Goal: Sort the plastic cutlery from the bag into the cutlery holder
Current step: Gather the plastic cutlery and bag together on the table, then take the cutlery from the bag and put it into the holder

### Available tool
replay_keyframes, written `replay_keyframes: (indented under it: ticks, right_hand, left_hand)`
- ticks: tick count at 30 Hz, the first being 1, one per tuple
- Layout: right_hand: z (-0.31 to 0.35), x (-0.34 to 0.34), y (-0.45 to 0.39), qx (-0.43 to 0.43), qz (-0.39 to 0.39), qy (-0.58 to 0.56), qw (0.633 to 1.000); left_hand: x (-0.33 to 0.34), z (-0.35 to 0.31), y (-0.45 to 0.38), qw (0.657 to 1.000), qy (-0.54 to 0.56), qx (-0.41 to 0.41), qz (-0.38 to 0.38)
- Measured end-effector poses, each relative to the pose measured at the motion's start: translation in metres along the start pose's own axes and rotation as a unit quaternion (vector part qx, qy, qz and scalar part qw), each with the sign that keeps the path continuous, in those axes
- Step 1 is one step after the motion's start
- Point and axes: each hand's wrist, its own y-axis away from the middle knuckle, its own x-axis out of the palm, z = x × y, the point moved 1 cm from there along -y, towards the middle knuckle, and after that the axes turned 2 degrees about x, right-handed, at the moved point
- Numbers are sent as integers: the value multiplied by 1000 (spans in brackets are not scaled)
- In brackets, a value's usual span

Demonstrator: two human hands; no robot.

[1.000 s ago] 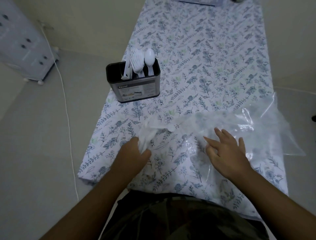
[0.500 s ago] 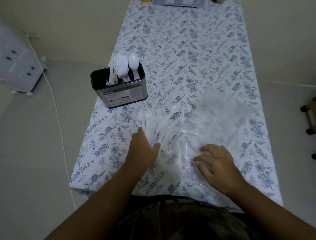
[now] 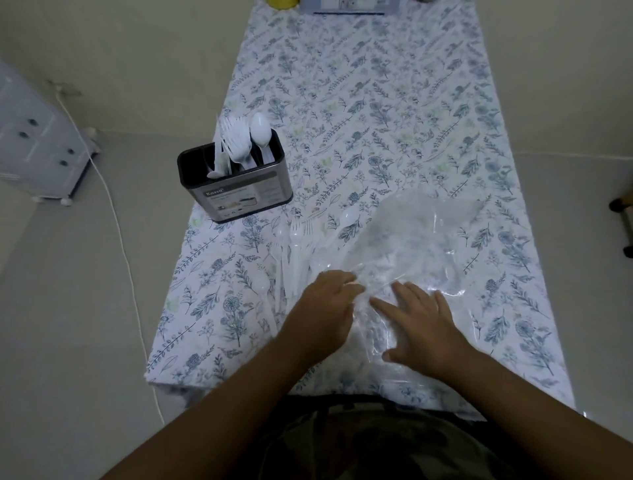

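Dim light is falling on cream walls (image 3: 120,51) and pale grey floor (image 3: 68,308); a white cable (image 3: 118,222) is trailing past a wheeled drawer unit (image 3: 37,147).

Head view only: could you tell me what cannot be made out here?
- Inside the plastic bag: glare and creases hide any remaining cutlery.
- Cutlery holder: the near wall hides its compartments.
- Left hand, right hand: the palms' grip faces away.
- Yellow object: cut off at the top edge.
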Motion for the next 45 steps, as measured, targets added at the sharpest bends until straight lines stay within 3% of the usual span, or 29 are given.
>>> replay_keyframes:
  ticks: [5, 8, 10, 12, 14, 16, 18, 21, 23, 25, 27, 29, 33, 37, 39, 41, 43, 45]
  right_hand:
    - [-2, 7, 12, -1, 0, -32, 999]
    - [-8, 13, 18, -1, 7, -47, 999]
    - [-14, 14, 24, 3, 6, -48, 999]
    - [-20, 14, 29, 2, 8, -55, 998]
    - [-23, 12, 32, -5, -3, -75, 997]
    - [-27, 5, 33, 2, -78, -122, 989]
    - [-37, -5, 25, 29, -200, -166, 965]
    - [-53, -32, -3, 66, -261, -200, 942]
    - [-61, -49, -30, 65, -226, -175, 956]
    - [-71, -54, -55, 57, -144, -177, 972]
    - [-84, -47, -73, 70, -55, -182, 979]
    - [-95, -37, -80, 74, -18, -140, 987]
    - [-97, -42, -79, 96, -30, -106, 989]
    - [-69, -42, -45, 67, -161, -106, 979]
    - [-56, -25, -25, 23, -167, -114, 979]
    - [-51, -1, -13, 4, -89, -112, 990]
    - [-52, 18, -6, -5, -36, -113, 993]
    - [-51, 21, 0, -1, -31, -108, 994]
  left_hand:
    - [21, -8, -33, 992, -91, 77, 41]
    - [28, -3, -54, 983, -129, -9, 131]
    - [29, 9, -67, 977, -119, -91, 150]
    - [23, 19, -78, 980, -82, -136, 118]
    - [16, 19, -88, 988, -71, -120, 59]
    - [12, 12, -94, 994, -74, -74, 16]
    - [12, 8, -99, 995, -102, -16, 1]
    - [16, 12, -111, 985, -161, -18, 67]
    - [18, 22, -120, 969, -196, -45, 146]
    - [20, 32, -127, 950, -224, -54, 211]
    - [22, 40, -132, 935, -237, -62, 256]
    - [24, 43, -136, 924, -253, -65, 281]
    - [23, 35, -140, 922, -266, -63, 275]
    - [20, 6, -111, 973, -194, -30, 119]
    - [26, -7, -79, 991, -107, -37, 73]
    - [37, -7, -45, 988, -57, -38, 138]
    - [44, 1, -20, 972, -80, -15, 219]
    - [45, 5, -9, 973, -77, -6, 215]
